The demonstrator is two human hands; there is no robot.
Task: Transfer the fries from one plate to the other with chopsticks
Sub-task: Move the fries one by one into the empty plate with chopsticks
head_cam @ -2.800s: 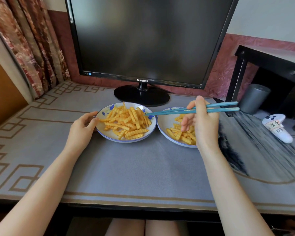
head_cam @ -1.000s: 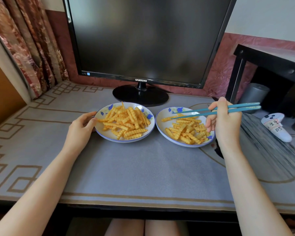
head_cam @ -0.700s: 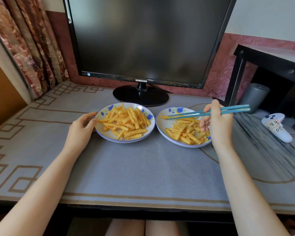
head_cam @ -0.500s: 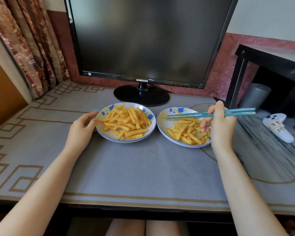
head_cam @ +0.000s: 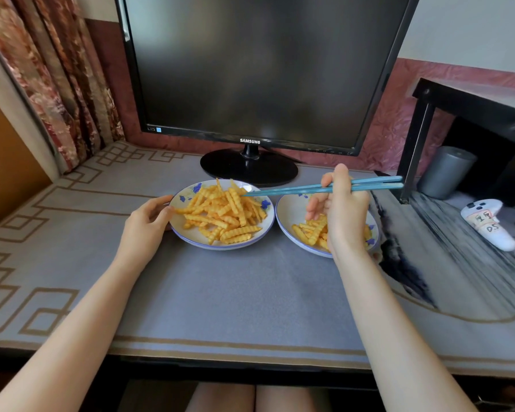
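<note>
Patterned curtain [head_cam: 57, 78] left, dark monitor [head_cam: 259, 69] behind, black side table [head_cam: 473, 105] right.

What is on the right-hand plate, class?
Crinkle-cut fries lie on the right-hand plate; the right hand, holding the chopsticks, covers its middle, so whatever lies there is hidden.

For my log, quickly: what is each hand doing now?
Left hand: holds the left plate by its rim.
Right hand: holds the blue chopsticks.

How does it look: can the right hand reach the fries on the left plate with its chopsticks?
Probably yes: the right hand holds the chopsticks with their tips at the fries on the left plate, nothing between. The left hand holds that plate's left rim, clear of them.
</note>
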